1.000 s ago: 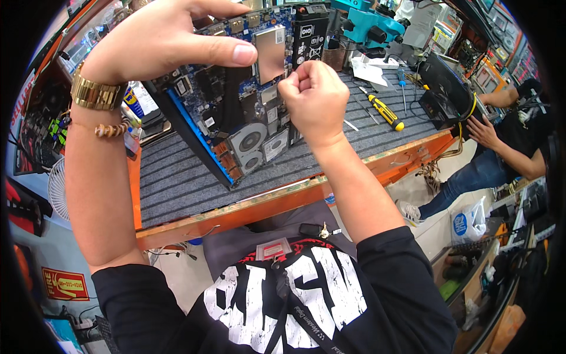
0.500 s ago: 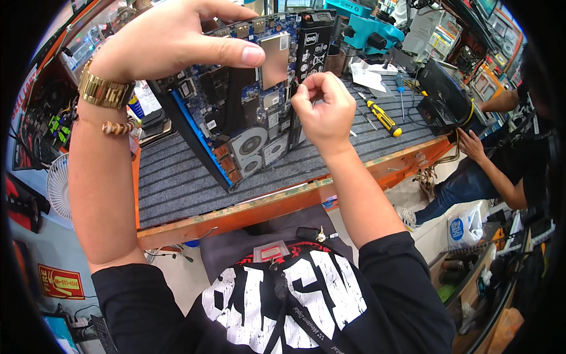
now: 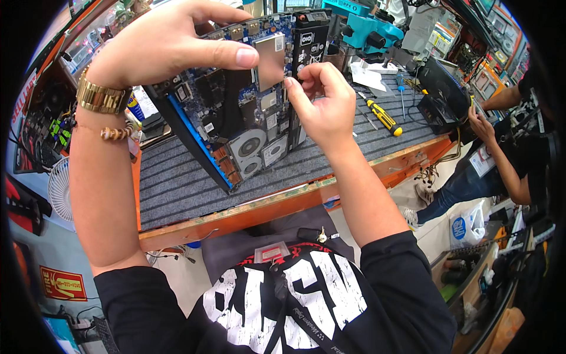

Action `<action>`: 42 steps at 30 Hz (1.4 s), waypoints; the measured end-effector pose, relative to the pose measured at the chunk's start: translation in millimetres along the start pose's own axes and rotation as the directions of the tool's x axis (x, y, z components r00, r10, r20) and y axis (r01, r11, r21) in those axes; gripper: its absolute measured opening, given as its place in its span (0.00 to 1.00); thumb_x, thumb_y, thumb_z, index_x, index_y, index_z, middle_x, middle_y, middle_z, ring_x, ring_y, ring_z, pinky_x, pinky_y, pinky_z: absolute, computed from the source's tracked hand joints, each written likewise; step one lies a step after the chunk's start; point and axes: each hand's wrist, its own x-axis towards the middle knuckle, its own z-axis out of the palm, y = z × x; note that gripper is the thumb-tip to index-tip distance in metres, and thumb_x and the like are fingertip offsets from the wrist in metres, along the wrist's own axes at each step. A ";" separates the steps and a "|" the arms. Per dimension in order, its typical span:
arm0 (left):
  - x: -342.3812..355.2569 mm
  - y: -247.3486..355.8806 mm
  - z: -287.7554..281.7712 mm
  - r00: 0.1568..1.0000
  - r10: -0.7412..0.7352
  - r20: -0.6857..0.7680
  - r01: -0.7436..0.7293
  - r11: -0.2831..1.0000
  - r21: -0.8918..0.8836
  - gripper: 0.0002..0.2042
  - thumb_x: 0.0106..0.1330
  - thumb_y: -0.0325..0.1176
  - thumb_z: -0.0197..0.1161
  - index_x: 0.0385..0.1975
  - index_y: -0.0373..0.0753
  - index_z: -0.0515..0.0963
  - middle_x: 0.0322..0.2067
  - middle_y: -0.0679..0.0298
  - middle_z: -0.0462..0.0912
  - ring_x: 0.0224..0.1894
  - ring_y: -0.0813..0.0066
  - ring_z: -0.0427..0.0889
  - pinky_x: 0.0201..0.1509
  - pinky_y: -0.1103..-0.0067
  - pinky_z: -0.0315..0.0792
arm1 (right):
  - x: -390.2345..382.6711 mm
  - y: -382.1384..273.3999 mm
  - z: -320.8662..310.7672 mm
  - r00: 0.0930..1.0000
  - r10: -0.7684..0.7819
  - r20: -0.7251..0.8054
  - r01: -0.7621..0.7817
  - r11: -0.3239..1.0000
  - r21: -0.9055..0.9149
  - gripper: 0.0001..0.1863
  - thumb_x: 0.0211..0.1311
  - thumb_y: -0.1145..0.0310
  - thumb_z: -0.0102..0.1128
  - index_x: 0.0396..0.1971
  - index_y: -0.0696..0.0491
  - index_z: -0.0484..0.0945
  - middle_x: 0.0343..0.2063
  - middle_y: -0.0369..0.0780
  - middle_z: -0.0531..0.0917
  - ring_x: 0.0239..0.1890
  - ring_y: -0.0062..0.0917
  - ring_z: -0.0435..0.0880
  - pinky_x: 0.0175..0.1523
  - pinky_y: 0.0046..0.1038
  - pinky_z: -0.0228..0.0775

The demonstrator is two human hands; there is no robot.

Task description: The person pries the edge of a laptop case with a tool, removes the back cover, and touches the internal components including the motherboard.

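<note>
An opened laptop stands tilted on its edge on the bench, its blue circuit board, fan and copper parts facing me. My left hand grips its upper edge, thumb across the front and the other fingers mostly hidden behind. A black battery runs along the laptop's right side. Over the seam between battery and board is my right hand. Its thumb tip is beside a metal shield plate, apart from the bent index finger, and I see nothing held between them. The remaining fingers curl inward.
Grey ribbed matting covers the bench, edged in orange wood. A yellow-black screwdriver and a blue-handled one lie to the right. Behind stands a teal microscope. A co-worker's hand is near a black device.
My right thumb and index finger have parted from a pinch, the thumb shifting left toward the board. The laptop has tipped slightly left. The co-worker's near hand has risen.
</note>
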 end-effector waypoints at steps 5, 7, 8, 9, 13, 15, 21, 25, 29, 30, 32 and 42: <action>2.4 -3.9 0.1 0.999 0.054 0.007 -0.054 0.998 0.043 0.38 0.71 0.52 0.84 0.72 0.30 0.83 0.60 0.59 0.90 0.63 0.73 0.85 0.69 0.73 0.79 | 1.7 0.2 0.2 0.999 0.044 0.007 -0.044 0.998 0.035 0.10 0.66 0.74 0.81 0.38 0.59 0.85 0.32 0.39 0.86 0.31 0.21 0.86 0.37 0.26 0.82; 2.7 -4.4 0.2 0.998 0.064 -0.002 -0.064 0.997 0.051 0.38 0.70 0.53 0.84 0.72 0.31 0.83 0.60 0.59 0.90 0.63 0.73 0.85 0.69 0.73 0.79 | 2.2 -0.3 -0.9 0.998 0.064 0.004 -0.064 0.997 0.049 0.09 0.66 0.75 0.80 0.37 0.59 0.85 0.32 0.39 0.86 0.30 0.21 0.86 0.36 0.26 0.82; 2.7 -4.3 0.2 0.998 0.063 -0.001 -0.063 0.997 0.050 0.38 0.70 0.53 0.84 0.72 0.31 0.83 0.60 0.59 0.90 0.63 0.73 0.85 0.69 0.73 0.79 | 2.6 -0.8 -2.1 0.999 0.048 0.006 -0.049 0.998 0.026 0.08 0.66 0.76 0.79 0.38 0.58 0.86 0.33 0.39 0.86 0.30 0.21 0.86 0.36 0.25 0.82; 2.5 -3.4 -0.4 0.998 0.060 0.001 -0.060 0.997 0.053 0.38 0.71 0.53 0.84 0.72 0.31 0.83 0.60 0.59 0.90 0.63 0.73 0.85 0.69 0.73 0.79 | 3.0 -1.1 -3.2 0.999 0.032 0.008 -0.032 0.999 0.004 0.07 0.65 0.77 0.78 0.38 0.58 0.86 0.33 0.39 0.86 0.31 0.21 0.86 0.36 0.25 0.82; 1.5 -4.4 0.9 0.998 0.067 -0.014 -0.066 0.997 0.047 0.37 0.71 0.53 0.84 0.71 0.31 0.84 0.59 0.59 0.90 0.62 0.73 0.85 0.68 0.74 0.79 | 3.0 5.6 -4.2 0.999 -0.005 -0.032 0.007 0.997 0.073 0.06 0.65 0.78 0.77 0.39 0.57 0.87 0.33 0.38 0.86 0.31 0.21 0.87 0.36 0.24 0.81; 2.6 -0.7 1.4 0.999 0.049 0.006 -0.049 0.999 0.015 0.37 0.71 0.53 0.84 0.71 0.31 0.84 0.59 0.60 0.91 0.62 0.73 0.85 0.68 0.74 0.80 | 0.8 7.0 -9.8 0.988 -0.140 0.069 0.140 0.990 0.012 0.07 0.64 0.79 0.77 0.40 0.56 0.88 0.34 0.38 0.86 0.32 0.22 0.87 0.36 0.24 0.81; 2.6 0.8 0.8 0.999 0.038 0.025 -0.038 0.999 0.006 0.37 0.71 0.53 0.83 0.71 0.31 0.84 0.59 0.60 0.91 0.62 0.74 0.86 0.67 0.74 0.80 | -4.9 -2.0 -5.1 0.999 -0.021 0.045 0.021 1.000 0.002 0.10 0.64 0.74 0.83 0.41 0.56 0.88 0.36 0.37 0.86 0.33 0.22 0.87 0.37 0.25 0.82; 3.3 -4.6 0.7 0.996 0.091 0.002 -0.091 0.994 0.065 0.37 0.71 0.53 0.83 0.71 0.30 0.83 0.62 0.58 0.90 0.65 0.72 0.84 0.72 0.72 0.78 | -1.7 -2.7 -2.0 0.999 0.014 0.045 -0.015 0.999 0.028 0.11 0.66 0.72 0.84 0.40 0.57 0.87 0.36 0.38 0.85 0.34 0.21 0.87 0.37 0.24 0.82; 4.2 -1.4 0.5 0.997 0.074 0.009 -0.074 0.997 0.026 0.38 0.71 0.54 0.83 0.71 0.30 0.83 0.63 0.58 0.89 0.67 0.71 0.84 0.75 0.72 0.76 | 0.0 0.4 -2.2 0.998 0.018 0.063 -0.022 0.998 0.063 0.11 0.66 0.74 0.85 0.40 0.58 0.87 0.35 0.36 0.85 0.35 0.17 0.85 0.39 0.21 0.82; 4.6 -1.0 -0.6 0.997 0.070 0.021 -0.071 0.997 0.028 0.39 0.70 0.54 0.83 0.71 0.30 0.83 0.64 0.58 0.89 0.67 0.71 0.84 0.75 0.72 0.76 | 0.5 0.6 -3.0 0.998 0.013 0.063 -0.017 0.998 0.058 0.11 0.66 0.73 0.84 0.40 0.58 0.86 0.36 0.37 0.85 0.34 0.19 0.86 0.38 0.23 0.82; 4.5 -2.6 -1.6 0.997 0.068 0.035 -0.069 0.997 0.029 0.39 0.70 0.55 0.83 0.71 0.30 0.83 0.64 0.58 0.89 0.67 0.71 0.84 0.75 0.72 0.76 | 1.2 0.1 -4.2 0.998 0.009 0.060 -0.012 0.999 0.052 0.11 0.66 0.73 0.83 0.40 0.57 0.86 0.36 0.38 0.85 0.33 0.21 0.86 0.37 0.24 0.82; 3.3 -0.6 -0.7 1.000 0.023 0.011 -0.024 0.999 0.043 0.40 0.70 0.55 0.84 0.72 0.29 0.83 0.62 0.59 0.89 0.65 0.73 0.85 0.73 0.72 0.77 | 2.7 -3.8 -1.3 0.998 0.036 0.041 -0.036 0.999 0.004 0.11 0.63 0.75 0.80 0.39 0.57 0.83 0.36 0.39 0.85 0.32 0.24 0.85 0.37 0.27 0.82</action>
